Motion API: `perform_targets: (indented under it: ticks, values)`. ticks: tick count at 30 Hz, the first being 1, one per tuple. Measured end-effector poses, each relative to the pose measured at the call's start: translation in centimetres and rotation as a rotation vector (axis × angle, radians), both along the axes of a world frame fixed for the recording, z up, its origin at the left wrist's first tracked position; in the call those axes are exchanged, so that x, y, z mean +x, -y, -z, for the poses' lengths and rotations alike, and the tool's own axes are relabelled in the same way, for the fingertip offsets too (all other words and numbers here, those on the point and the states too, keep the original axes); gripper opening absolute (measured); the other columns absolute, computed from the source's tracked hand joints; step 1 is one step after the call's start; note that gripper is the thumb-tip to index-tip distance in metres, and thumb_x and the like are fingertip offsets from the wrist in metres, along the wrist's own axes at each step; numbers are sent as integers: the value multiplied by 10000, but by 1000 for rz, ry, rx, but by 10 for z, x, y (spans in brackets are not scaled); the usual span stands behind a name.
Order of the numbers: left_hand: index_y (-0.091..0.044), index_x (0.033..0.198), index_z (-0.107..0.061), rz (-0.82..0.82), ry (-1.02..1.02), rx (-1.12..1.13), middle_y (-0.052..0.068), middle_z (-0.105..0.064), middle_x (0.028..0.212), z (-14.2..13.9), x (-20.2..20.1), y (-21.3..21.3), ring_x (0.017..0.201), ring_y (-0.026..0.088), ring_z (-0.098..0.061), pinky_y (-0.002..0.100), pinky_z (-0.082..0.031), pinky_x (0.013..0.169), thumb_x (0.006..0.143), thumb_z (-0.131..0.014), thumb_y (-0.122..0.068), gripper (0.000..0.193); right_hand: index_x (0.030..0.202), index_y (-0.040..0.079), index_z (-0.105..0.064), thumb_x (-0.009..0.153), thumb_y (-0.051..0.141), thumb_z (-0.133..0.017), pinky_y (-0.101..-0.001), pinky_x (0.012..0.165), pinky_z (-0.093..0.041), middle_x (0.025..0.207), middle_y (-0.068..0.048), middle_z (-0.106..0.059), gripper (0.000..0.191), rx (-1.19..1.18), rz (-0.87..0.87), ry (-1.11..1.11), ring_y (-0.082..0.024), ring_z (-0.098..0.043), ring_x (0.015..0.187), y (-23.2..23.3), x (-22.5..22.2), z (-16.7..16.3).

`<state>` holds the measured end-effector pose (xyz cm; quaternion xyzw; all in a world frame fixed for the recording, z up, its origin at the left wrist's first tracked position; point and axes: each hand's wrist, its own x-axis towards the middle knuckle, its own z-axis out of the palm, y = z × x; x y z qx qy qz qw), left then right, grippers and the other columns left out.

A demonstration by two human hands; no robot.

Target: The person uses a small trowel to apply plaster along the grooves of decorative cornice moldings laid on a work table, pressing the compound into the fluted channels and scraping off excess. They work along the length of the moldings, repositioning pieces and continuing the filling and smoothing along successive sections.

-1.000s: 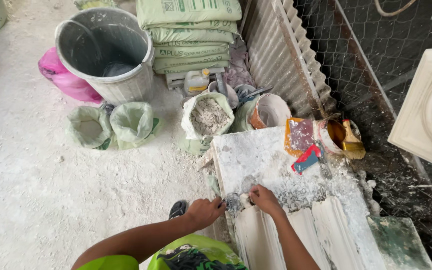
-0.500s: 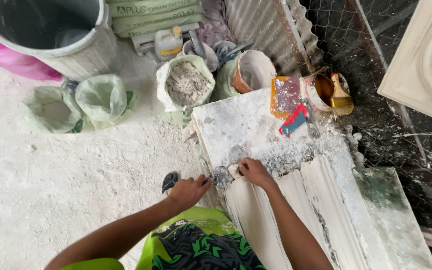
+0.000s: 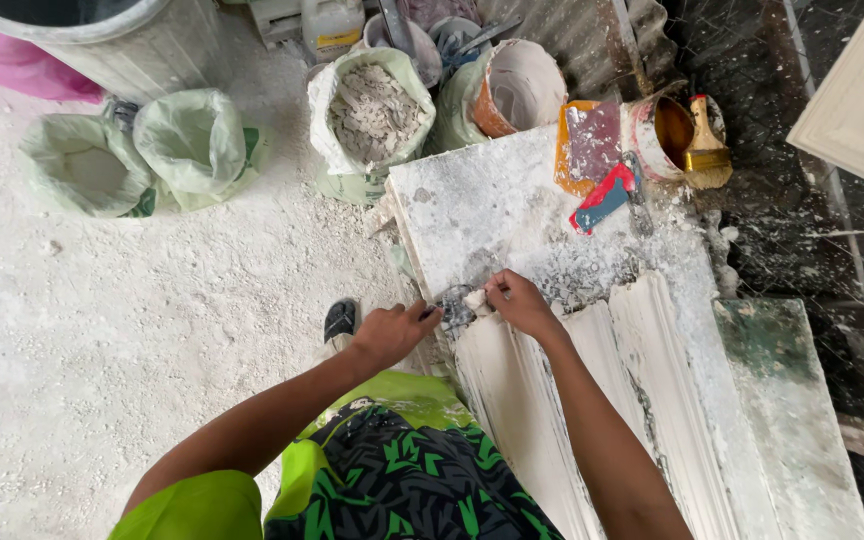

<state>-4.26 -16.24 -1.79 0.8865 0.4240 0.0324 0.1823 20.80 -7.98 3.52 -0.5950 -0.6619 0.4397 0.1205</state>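
Centre of frame: a small grey tool (image 3: 455, 303) is held between both hands at the near end of a white plaster moulding (image 3: 592, 400), w/ the left hand (image 3: 392, 333) pinching it from the left, fingers pressed together on it. The right hand (image 3: 520, 303) is closed on its right side; exact grip there can't be told, as the fingertips are hidden. What kind of tool it is can't be made out, too small & dusty.

The moulding is laid lengthwise on a dust-covered table (image 3: 497, 210), running from centre to lower right. Loose plaster crumbs are scattered just beyond the hands.

Upper right of the table: an orange float (image 3: 584, 145), a red & blue scraper (image 3: 602, 198) touching it, and a tin (image 3: 664, 132) w/ a brush (image 3: 704, 145) laid across the rim.

Upper centre: a sack of rubble (image 3: 372, 110) and an orange-rimmed bucket (image 3: 517, 92). Upper left: two green bags (image 3: 142, 155) on the floor, beside a grey bin (image 3: 122, 40). A sandal (image 3: 340, 320) is seen just left of the left hand.
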Motion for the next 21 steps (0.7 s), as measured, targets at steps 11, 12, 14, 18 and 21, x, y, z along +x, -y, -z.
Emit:
perform_targets:
  ticks: [11,12,14,18,21]
  values:
    - [-18,1080,-593,-624,636,-338,186,-704,1028,-1,29,-30,880,340,-717,465,-579,754,953,-704,-313,339,1073,40,-666,977,185,-654,-338,773,-555,1001,-68,-738,174,57,-3,9,-175,-690,904,27,17,-4]
    - [-18,1060,-581,-635,708,-425,191,-695,992,2,44,-30,865,342,-715,463,-576,762,948,-717,-340,367,1073,40,-668,980,182,-654,-333,782,-560,1000,-75,-741,170,83,-7,1,-180,-700,904,27,17,-5]
    - [-7,1032,-565,-648,796,-498,210,-683,942,6,72,-29,844,358,-701,470,-560,764,918,-750,-355,410,1082,42,-661,974,186,-651,-332,762,-555,1024,-73,-747,180,85,13,17,-183,-706,914,27,17,-5]
    - [9,1004,-557,-658,847,-399,243,-668,901,6,103,-28,837,406,-660,494,-520,750,875,-787,-317,418,1064,32,-676,977,190,-653,-333,769,-557,969,-97,-777,182,44,39,55,-207,-741,893,25,16,-4]
    - [2,994,-559,-686,812,-351,244,-660,880,4,108,-29,833,424,-648,506,-505,752,925,-743,-273,338,1040,6,-656,965,205,-662,-377,767,-575,982,-121,-764,212,174,7,116,-258,-739,901,22,11,-4]
